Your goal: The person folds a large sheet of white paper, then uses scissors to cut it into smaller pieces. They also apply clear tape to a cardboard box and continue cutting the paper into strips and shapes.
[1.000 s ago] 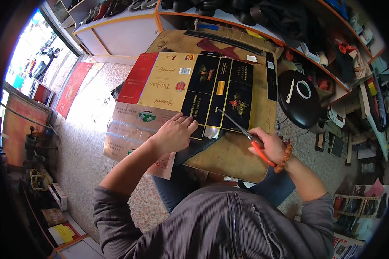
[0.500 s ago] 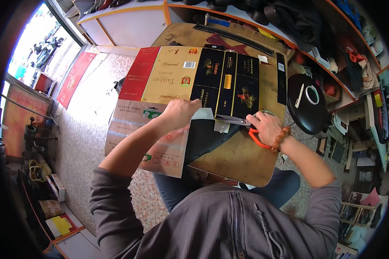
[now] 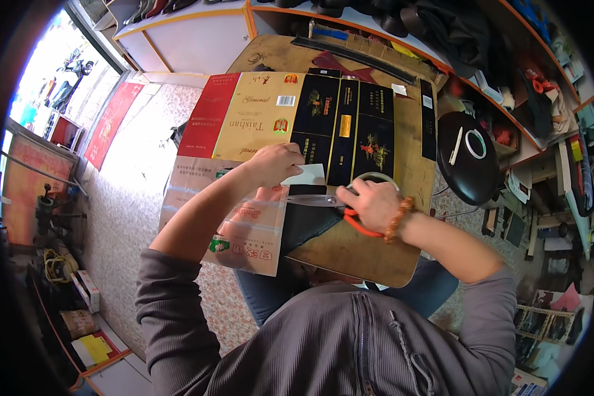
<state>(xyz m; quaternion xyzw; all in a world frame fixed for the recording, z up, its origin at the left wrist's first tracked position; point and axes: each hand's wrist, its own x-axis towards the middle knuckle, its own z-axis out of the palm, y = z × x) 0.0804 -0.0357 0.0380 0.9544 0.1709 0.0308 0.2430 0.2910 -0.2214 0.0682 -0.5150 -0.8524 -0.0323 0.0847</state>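
Note:
Flattened printed cartons lie side by side on the worktable: a red and gold carton sheet [image 3: 261, 119], a black and gold carton sheet [image 3: 369, 132], and a silvery pink sheet [image 3: 254, 254] that overhangs the near left edge. My left hand [image 3: 277, 165] is closed at the black sheet's near left corner, beside a turned-up white flap [image 3: 308, 174]. My right hand [image 3: 374, 203] holds scissors with an orange handle [image 3: 363, 228]. Their blades [image 3: 313, 200] point left, just below the white flap. Under them lies dark sheet material [image 3: 310, 224].
The worn wooden table [image 3: 369, 257] stands over my knees. On its right, a round black stool [image 3: 470, 173] carries a white pen-like stick [image 3: 456, 146] and a tape roll [image 3: 476, 144]. Shelves with shoes [image 3: 393, 23] line the back.
My right hand and the scissors have moved left along the black sheet's near edge. The sheets have shifted slightly left. My left hand stays near the same corner.

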